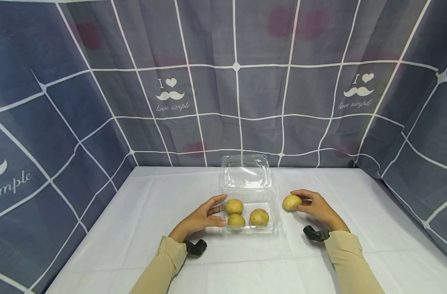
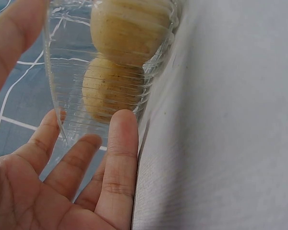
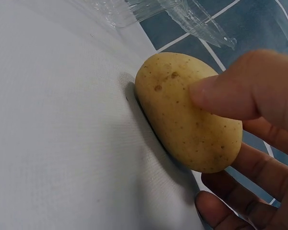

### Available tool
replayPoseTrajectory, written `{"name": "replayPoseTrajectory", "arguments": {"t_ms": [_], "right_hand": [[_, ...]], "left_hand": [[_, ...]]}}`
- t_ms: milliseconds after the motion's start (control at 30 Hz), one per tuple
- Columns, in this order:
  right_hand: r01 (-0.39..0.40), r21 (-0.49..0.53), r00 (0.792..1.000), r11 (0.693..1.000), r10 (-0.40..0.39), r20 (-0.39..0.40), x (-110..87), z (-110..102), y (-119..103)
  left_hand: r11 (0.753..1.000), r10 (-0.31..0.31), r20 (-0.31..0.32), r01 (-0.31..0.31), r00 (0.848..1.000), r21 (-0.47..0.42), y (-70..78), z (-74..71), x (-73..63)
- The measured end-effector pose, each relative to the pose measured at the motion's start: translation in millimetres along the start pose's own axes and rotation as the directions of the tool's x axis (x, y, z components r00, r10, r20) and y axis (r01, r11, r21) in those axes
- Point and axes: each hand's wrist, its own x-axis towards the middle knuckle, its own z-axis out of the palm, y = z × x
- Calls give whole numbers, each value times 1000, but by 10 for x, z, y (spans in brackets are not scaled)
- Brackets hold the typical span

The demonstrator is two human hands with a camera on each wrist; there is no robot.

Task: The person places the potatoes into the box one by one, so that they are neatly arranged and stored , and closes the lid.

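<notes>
A clear plastic clamshell box (image 1: 273, 206) sits on the table with its lid (image 1: 246, 174) tipped back. Inside are three potatoes: one at the back left (image 1: 234, 206), one at the front left (image 1: 236, 221) and one at the right (image 1: 259, 217). My left hand (image 1: 201, 216) touches the box's left side with loosely spread fingers; the left wrist view shows fingertips (image 2: 123, 125) by the ribbed wall. To the right of the box, my right hand (image 1: 316, 207) holds another potato (image 1: 291, 203) between thumb and fingers. That potato (image 3: 182, 115) is at the tabletop; whether it touches cannot be told.
A white cloth covers the table (image 1: 164, 188). Dark grey-blue curtains (image 1: 260, 94) with white lines stand behind it and along both sides. A black wrist device (image 1: 196, 247) is on the left wrist, and another (image 1: 316, 234) on the right.
</notes>
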Motion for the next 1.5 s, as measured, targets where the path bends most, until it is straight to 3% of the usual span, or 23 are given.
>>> {"name": "replayPoseTrajectory", "arguments": {"t_ms": [900,1500], "right_hand": [[-76,-132,992,988,62,-112,9,50,0],[-67,-20,990,998,64,-128,23,36,-98]], "left_hand": [[1000,-25,-5,25,1000,7,-10,-9,4],[1000,-12,-3,12,1000,-1,57,18,-12]]}}
